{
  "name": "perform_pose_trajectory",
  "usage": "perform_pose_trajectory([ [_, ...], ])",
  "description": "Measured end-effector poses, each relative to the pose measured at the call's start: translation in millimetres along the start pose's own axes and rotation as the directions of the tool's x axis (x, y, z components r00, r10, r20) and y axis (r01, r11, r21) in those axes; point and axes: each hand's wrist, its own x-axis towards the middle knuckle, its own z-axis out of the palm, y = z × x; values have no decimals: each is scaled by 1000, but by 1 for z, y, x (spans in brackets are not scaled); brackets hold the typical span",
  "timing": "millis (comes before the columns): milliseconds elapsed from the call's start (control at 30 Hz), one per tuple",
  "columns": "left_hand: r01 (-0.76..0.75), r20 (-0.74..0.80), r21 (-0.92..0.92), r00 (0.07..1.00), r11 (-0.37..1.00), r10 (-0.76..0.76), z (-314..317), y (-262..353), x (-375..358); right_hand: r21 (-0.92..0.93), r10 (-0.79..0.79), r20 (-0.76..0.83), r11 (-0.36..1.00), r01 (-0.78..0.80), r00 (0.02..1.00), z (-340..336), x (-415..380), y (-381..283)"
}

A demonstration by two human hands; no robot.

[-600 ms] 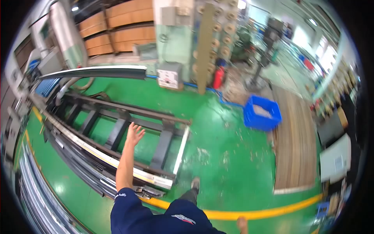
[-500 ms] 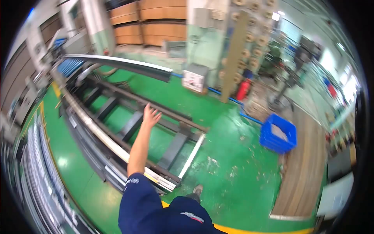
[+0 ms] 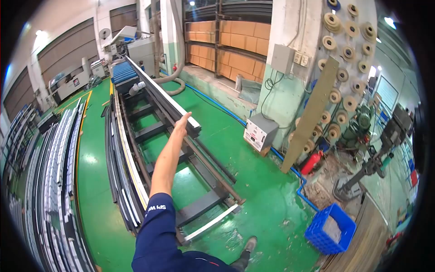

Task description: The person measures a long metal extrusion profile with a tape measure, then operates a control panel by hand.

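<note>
Long bar [image 3: 161, 90]: above the rack [image 3: 202, 208], running to the far left, near end at the left hand [image 3: 180, 125].
Left-hand grip: cannot tell whether spread or pinching; contact unclear.
Bar care: likely best steadied by its side, fingertips clear of the end edge.

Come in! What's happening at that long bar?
Left hand at near end of long bar, contact unclear. Right hand out of view. No obstruction seen.
</note>
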Motion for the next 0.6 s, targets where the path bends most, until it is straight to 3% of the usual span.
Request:
perform_pose_trajectory([
  [33,-5,-56,53,998,999,8,4,-2,11,-25,-1,34,1000,2,999,-14,25,-7],
  [100,-41,169,-144,984,989,65,-9,-25,69,-79,8,90,997,-1,996,-43,72,-17],
  [167,-44,57,-99,997,994,50,9,-9,-6,-130,15,130,992,2,991,-82,122,-21],
  [233,-12,122,-37,992,999,16,11,-7,-31,-155,13,140,988,9,990,-129,174,-31],
  [300,-53,5,121,999,991,53,21,-8,-66,-148,-10,139,988,31,990,-164,226,-50],
  [400,-25,-62,97,998,995,31,47,-21,-139,-80,-141,109,985,150,984,-188,326,-81],
  [467,17,-95,94,995,995,-8,66,-35,-194,-38,-291,83,955,294,953,-177,400,-107],
  [533,16,-130,74,991,997,-6,76,-59,-240,-353,-376,73,857,376,924,-148,435,-180],
  [600,60,-188,68,981,996,-46,91,-78,-300,-195,-377,215,888,417,901,-100,432,-243],
])
